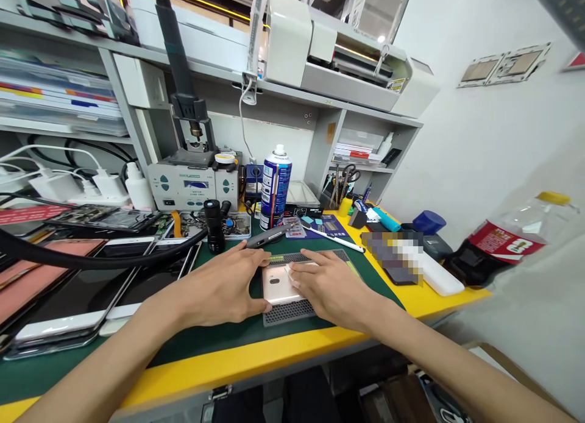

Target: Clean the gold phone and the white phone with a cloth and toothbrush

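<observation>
A pale pink smartphone (280,292) lies with its back up on a grey perforated mat (289,314), which rests on the green work mat. My left hand (223,281) grips the phone's left end between thumb and fingers. Over the right part of the phone lies my right hand (336,289), its fingers bent and pressing a small white wipe (289,272) against the back. Most of the wipe is hidden under the fingers. Just beyond my hands are a grey pen-like tool (269,235) and a white stick-shaped tool (336,237).
Several opened phones and screens (68,289) cover the left side. Behind stand a black flashlight (213,225), a blue spray can (275,188) and a hot-air station (194,188). A dark phone (397,270), a white bar-shaped object (441,273) and a cola bottle (507,243) are at right.
</observation>
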Demonstrator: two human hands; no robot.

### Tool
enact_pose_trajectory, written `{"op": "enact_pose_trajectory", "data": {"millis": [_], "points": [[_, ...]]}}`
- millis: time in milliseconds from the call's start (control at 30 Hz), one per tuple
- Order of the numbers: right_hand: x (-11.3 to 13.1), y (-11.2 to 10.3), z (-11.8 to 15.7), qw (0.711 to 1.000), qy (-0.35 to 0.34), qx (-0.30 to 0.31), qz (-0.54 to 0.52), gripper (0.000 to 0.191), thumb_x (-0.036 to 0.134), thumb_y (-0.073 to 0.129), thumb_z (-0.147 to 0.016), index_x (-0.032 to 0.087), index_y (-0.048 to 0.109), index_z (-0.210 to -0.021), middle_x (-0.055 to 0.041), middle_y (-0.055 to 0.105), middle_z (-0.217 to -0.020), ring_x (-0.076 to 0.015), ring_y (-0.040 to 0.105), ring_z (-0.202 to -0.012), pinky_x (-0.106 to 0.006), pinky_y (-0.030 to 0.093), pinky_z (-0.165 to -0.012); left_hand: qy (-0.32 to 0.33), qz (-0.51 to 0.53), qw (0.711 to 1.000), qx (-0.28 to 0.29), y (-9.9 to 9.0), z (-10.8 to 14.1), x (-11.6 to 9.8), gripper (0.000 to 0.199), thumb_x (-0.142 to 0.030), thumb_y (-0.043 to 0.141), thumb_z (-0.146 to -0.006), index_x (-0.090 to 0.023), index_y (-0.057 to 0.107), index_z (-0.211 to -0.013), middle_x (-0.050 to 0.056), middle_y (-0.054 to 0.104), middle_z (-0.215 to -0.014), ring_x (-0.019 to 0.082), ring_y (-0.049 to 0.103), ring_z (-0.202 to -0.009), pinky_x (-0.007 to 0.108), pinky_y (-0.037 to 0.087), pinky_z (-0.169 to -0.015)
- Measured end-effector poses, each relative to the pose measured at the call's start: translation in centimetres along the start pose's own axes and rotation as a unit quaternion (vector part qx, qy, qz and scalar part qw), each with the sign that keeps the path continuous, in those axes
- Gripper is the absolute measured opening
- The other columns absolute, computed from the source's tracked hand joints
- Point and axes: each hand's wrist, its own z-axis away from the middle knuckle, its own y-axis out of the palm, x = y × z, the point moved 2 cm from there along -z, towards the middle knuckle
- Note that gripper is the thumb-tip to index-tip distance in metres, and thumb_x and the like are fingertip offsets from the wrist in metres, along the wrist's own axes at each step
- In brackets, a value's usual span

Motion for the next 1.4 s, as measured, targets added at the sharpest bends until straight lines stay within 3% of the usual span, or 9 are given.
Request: {"op": "enact_pose_trajectory", "data": {"millis": [200, 333, 467, 900, 1100, 1267, 1400], "points": [[0.9, -0.6, 0.0, 0.999, -0.037, 0.020, 0.020, 0.029, 0.011, 0.044, -0.095, 0.013, 0.068, -0.112, -0.0115, 0.068, -0.125, -0.0371, 0.047, -0.133, -0.050, 0.045, -0.097, 0.005, 0.000, 1.000, 0.002, 0.0, 0.1, 0.0, 0.066, -0.057, 0.065, -0.077, -0.017, 0.057, -0.129, 0.012, 0.065, -0.129, 0.032, 0.056, -0.125, 0.044, 0.036, -0.112], [1.0, -0.8, -0.5, 0.999, -0.033, 0.026, 0.021, 0.028, 0.012, 0.044, -0.096, 0.015, 0.069, -0.109, -0.0102, 0.069, -0.124, -0.0367, 0.050, -0.130, -0.050, 0.046, -0.094, 0.013, -0.011, 1.000, -0.006, 0.1, 0.1, 0.0, 0.063, -0.054, 0.065, -0.077, -0.018, 0.058, -0.129, 0.011, 0.066, -0.127, 0.032, 0.057, -0.123, 0.044, 0.033, -0.113], [1.0, -0.6, -1.0, 0.998, -0.044, 0.029, 0.017, 0.027, 0.012, 0.045, -0.096, 0.016, 0.067, -0.110, -0.0100, 0.067, -0.126, -0.0335, 0.051, -0.129, -0.047, 0.045, -0.097, 0.007, -0.008, 1.000, -0.011, 0.0, 0.2, -0.3, 0.061, -0.054, 0.065, -0.077, -0.019, 0.059, -0.128, 0.011, 0.066, -0.126, 0.033, 0.058, -0.120, 0.043, 0.040, -0.105], [1.0, -0.4, -0.8, 0.998, -0.037, 0.024, 0.045, 0.026, 0.014, 0.046, -0.097, 0.017, 0.069, -0.110, -0.0086, 0.068, -0.126, -0.0381, 0.051, -0.129, -0.049, 0.046, -0.093, 0.005, -0.009, 1.000, -0.007, -0.4, 0.2, -0.7, 0.056, -0.049, 0.065, -0.077, -0.019, 0.061, -0.124, 0.011, 0.070, -0.118, 0.032, 0.063, -0.111, 0.041, 0.044, -0.099], [1.2, -0.2, -0.7, 0.998, -0.038, 0.023, 0.032, 0.028, 0.013, 0.044, -0.098, 0.017, 0.069, -0.110, -0.0079, 0.066, -0.130, -0.0344, 0.051, -0.131, -0.047, 0.046, -0.097, 0.015, -0.023, 1.000, -0.005, -0.5, 0.4, -0.8, 0.053, -0.048, 0.066, -0.077, -0.019, 0.061, -0.121, 0.013, 0.068, -0.123, 0.033, 0.064, -0.110, 0.042, 0.045, -0.098], [0.4, -0.1, -0.4, 0.998, -0.026, 0.021, 0.044, 0.027, 0.015, 0.047, -0.097, 0.017, 0.069, -0.113, -0.0085, 0.068, -0.126, -0.0371, 0.052, -0.129, -0.048, 0.047, -0.094, 0.009, -0.012, 1.000, -0.009, -0.4, 0.4, -0.6, 0.054, -0.049, 0.066, -0.077, -0.019, 0.061, -0.122, 0.011, 0.070, -0.119, 0.032, 0.065, -0.107, 0.040, 0.045, -0.097], [0.7, 0.4, -0.8, 0.999, -0.018, 0.005, 0.034, 0.028, 0.015, 0.047, -0.097, 0.018, 0.069, -0.114, -0.0080, 0.067, -0.129, -0.0338, 0.052, -0.129, -0.047, 0.046, -0.096, 0.009, -0.025, 1.000, -0.002, -0.2, 0.3, -0.4, 0.061, -0.053, 0.066, -0.076, -0.019, 0.060, -0.126, 0.013, 0.066, -0.126, 0.033, 0.062, -0.114, 0.039, 0.047, -0.094]]}}
